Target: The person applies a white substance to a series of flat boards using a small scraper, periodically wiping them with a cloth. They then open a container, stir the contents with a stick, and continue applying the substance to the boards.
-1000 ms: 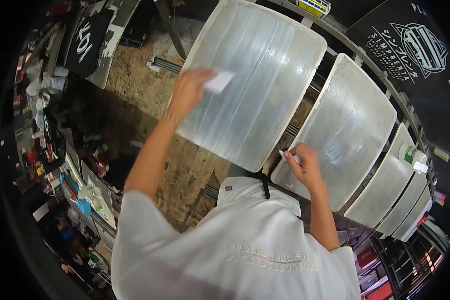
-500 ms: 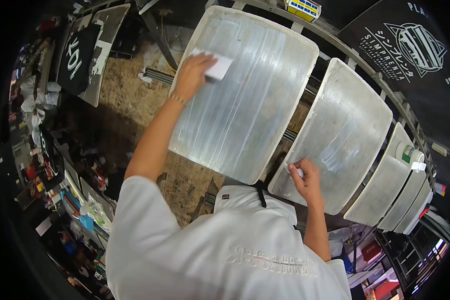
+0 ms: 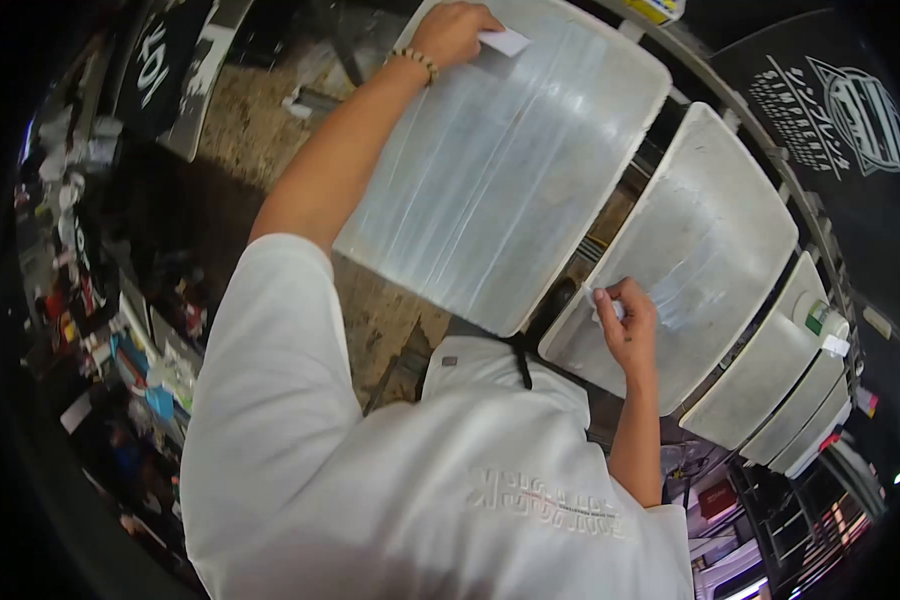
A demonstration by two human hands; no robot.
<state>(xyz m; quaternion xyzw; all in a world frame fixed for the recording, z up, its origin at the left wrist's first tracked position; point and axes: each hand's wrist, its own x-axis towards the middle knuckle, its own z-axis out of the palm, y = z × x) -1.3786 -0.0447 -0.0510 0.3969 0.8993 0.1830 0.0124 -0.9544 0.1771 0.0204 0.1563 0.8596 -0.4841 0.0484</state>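
Observation:
My left hand (image 3: 455, 32) is closed on a flat white card (image 3: 506, 41), its edge against the far left part of a large metal board (image 3: 490, 170). Pale streaks run lengthwise along that board's wet-looking surface. My right hand (image 3: 630, 322) is closed around something small and white, mostly hidden by the fingers. It hovers over or rests near the left edge of a second, narrower metal board (image 3: 735, 215); contact is hard to tell. A whitish smear marks the middle of this second board.
To the right, a white bottle with a green label (image 3: 822, 320) lies on smaller metal boards (image 3: 755, 385). A black printed panel (image 3: 820, 95) stands at upper right. A board with a black printed shirt (image 3: 155, 65) is at upper left. Cluttered shelves line the left.
My left hand has slid the white card up the large board, toward its far end. My right hand stays closed near the second board's edge. The camera view has shifted somewhat.

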